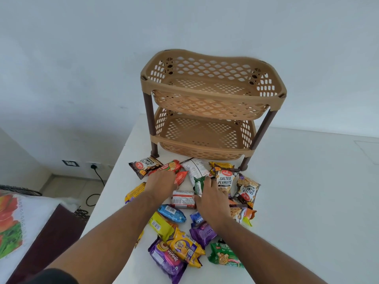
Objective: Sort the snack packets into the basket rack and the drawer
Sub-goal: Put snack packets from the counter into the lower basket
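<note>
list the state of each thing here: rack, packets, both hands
top basket: empty
bottom basket: empty
packets: all loose on the table, none sorted yet
left hand: palm down on the orange-red packets
right hand: fingers on a green packet; firm grip cannot be told
white packet: lying flat between the hands
plug: in the wall socket
</note>
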`<state>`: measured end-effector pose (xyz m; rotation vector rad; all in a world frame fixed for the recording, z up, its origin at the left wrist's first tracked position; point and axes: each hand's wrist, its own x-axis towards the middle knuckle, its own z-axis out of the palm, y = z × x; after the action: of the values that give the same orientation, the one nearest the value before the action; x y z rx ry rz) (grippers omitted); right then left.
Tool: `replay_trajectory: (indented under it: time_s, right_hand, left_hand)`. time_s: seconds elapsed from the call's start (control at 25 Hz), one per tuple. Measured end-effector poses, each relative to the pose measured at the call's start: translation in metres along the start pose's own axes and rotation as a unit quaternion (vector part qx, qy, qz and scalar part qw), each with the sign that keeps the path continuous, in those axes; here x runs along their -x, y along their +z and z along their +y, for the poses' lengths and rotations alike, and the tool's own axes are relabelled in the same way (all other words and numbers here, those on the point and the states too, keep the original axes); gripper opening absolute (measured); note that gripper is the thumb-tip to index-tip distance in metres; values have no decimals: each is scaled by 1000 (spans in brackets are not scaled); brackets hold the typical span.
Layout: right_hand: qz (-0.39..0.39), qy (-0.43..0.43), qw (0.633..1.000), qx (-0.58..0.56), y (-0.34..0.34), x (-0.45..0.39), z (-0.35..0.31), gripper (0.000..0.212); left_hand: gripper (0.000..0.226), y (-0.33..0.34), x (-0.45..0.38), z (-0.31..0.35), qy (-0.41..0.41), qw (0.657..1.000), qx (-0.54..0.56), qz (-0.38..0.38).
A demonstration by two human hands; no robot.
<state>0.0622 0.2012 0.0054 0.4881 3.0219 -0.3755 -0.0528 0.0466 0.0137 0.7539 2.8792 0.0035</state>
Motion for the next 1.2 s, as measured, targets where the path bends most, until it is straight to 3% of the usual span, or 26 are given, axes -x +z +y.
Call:
replay_trajectory:
  time_s: [0.2, 0.32, 0.52, 0.76, 1.0, 1.2]
  right_hand:
    - [-13, 24, 999, -39, -5, 0, -7, 70]
    - [0, 30, 998, -64, -14, 1, -10, 63]
    - [90, 3, 992, -90, -49, -16, -4, 52]
    - [184, -26, 982, -38, -107, -65, 18, 49]
    - [141, -47, 988, 46, -138, -108, 41, 56]
    - [85, -74, 989, 94, -137, -140, 53, 62]
  left_hand:
    - [18, -6, -1, -2, 24, 1000, -1, -19]
    - [24, -10, -1, -4, 18, 999, 46, -8]
    - [42, -30, -7, -4, 52, 986, 124, 94]
    - [43, -70, -28, -1, 93, 958, 196, 188]
    - [38, -100, -75, 3, 101, 960, 153, 212]
    - [49, -107, -113, 18, 92, 984, 64, 136]
